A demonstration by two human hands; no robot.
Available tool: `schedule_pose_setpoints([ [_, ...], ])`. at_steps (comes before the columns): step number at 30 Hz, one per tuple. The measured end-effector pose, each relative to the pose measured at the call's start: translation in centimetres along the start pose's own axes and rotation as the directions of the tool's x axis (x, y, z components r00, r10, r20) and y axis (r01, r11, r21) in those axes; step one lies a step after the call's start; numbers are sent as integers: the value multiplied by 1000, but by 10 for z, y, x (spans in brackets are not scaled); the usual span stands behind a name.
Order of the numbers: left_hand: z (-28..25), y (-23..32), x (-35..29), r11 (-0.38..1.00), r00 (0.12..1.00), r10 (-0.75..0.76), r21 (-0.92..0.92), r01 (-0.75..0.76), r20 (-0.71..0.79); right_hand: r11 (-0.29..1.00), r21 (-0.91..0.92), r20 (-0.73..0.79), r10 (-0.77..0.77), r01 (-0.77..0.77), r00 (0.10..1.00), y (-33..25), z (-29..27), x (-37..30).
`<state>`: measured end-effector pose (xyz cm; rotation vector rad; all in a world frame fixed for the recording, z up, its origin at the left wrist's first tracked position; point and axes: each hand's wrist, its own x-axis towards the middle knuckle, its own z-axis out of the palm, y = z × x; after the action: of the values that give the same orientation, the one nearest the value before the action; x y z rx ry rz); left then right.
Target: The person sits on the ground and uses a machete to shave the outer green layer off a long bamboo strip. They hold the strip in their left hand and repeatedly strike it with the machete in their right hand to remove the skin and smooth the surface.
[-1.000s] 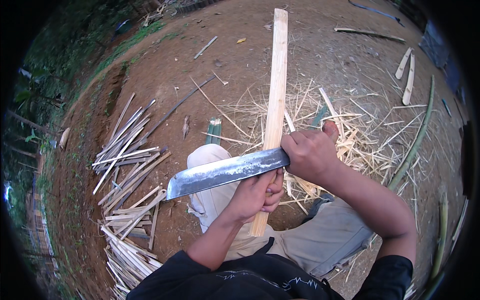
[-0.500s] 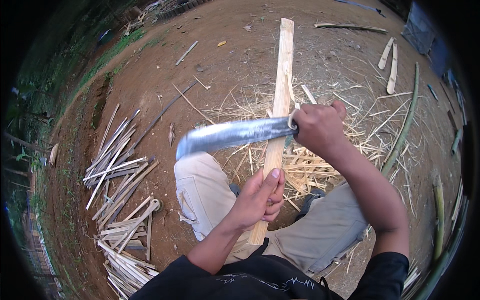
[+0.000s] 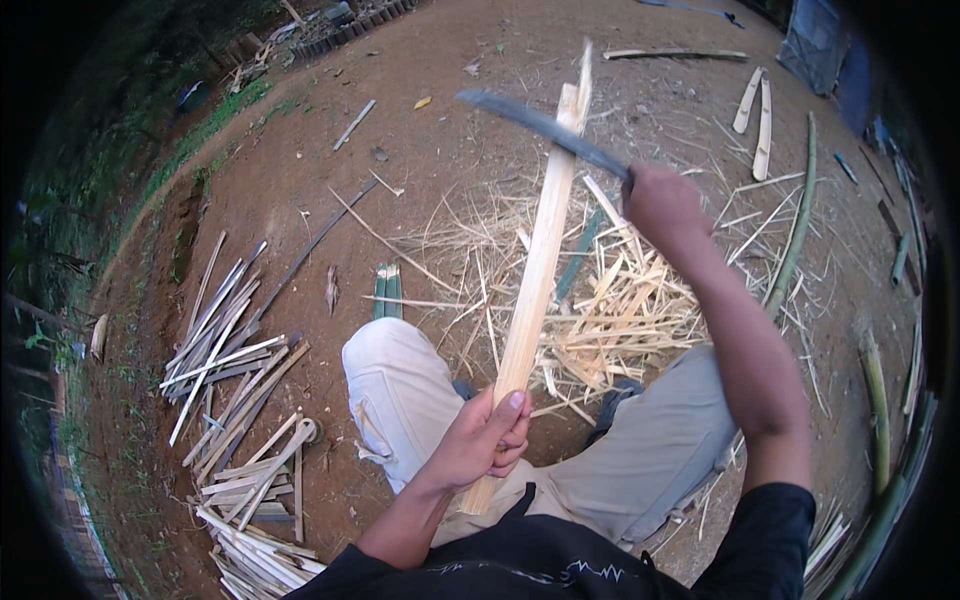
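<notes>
A long pale split-bamboo slat slants up and away from me between my knees. My left hand is wrapped around its lower part, thumb on top. My right hand is closed on the handle of a machete, and the fingers hide most of that handle. The dark blade lies across the slat near its far end. At that end a peeled sliver sticks up beyond the blade.
Pale shavings and strips pile up beyond my right knee. Stacked thin sticks lie on the dirt at the left, a twine roll beside them. Green bamboo pieces rest past my left knee. A long green pole curves along the right.
The machete has gone from mid-slat to near the slat's far end. The slat leans more to the left, and my left hand has come slightly lower. A sliver now stands off the far end.
</notes>
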<state>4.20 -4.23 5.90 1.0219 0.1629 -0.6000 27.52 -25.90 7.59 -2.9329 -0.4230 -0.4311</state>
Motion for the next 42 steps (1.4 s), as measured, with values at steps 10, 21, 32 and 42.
schedule_pose_setpoints([
  [10,-29,-15,-35,1000,999,9,-13,-9,36,900,290,-81,362,-325,929,60,19,28],
  [21,-37,-41,-12,1000,988,15,-1,-15,156,-164,884,448,27,-439,893,-12,-20,-5],
  [32,-41,-42,-5,1000,994,6,-31,-3,105,-195,895,399,-54,-402,915,-13,-33,-10],
  [42,-21,-43,16,998,995,-31,52,26,98,-98,894,433,-66,-438,899,-32,-34,-15],
])
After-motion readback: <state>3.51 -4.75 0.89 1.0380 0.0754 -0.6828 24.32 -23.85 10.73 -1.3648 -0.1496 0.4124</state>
